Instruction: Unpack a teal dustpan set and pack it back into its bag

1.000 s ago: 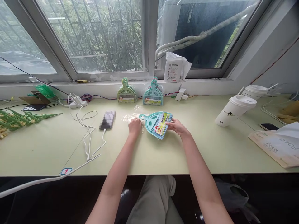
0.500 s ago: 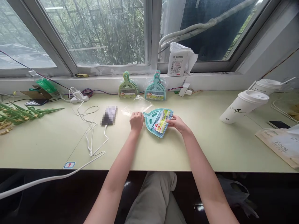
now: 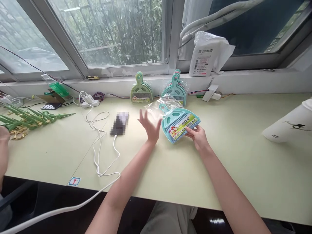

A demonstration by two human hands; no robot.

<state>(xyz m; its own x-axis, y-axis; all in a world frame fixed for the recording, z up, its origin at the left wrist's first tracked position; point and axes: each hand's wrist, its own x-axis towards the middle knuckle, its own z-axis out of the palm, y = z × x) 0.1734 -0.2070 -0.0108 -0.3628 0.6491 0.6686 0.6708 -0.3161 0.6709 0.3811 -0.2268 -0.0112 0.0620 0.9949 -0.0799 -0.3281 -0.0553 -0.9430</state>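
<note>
My right hand (image 3: 198,136) grips the lower edge of a teal mini dustpan-and-brush set (image 3: 176,123) with a colourful label, lifted a little off the pale green table (image 3: 219,162). A clear plastic bag (image 3: 161,104) covers its handle end. My left hand (image 3: 149,125) hovers just left of the set, fingers spread, holding nothing.
A green dustpan set (image 3: 141,92) and a stack of teal sets (image 3: 176,89) lean against the wall below the window. A phone (image 3: 119,123) on a white cable (image 3: 97,143) lies left. A white cup (image 3: 290,125) stands right. Green plastic stems (image 3: 29,118) and another person's hand (image 3: 3,133) are far left.
My left hand let go of the handle end and opened. The right hand raised the teal set, with the bag now over its handle. The camera shifted left and closer.
</note>
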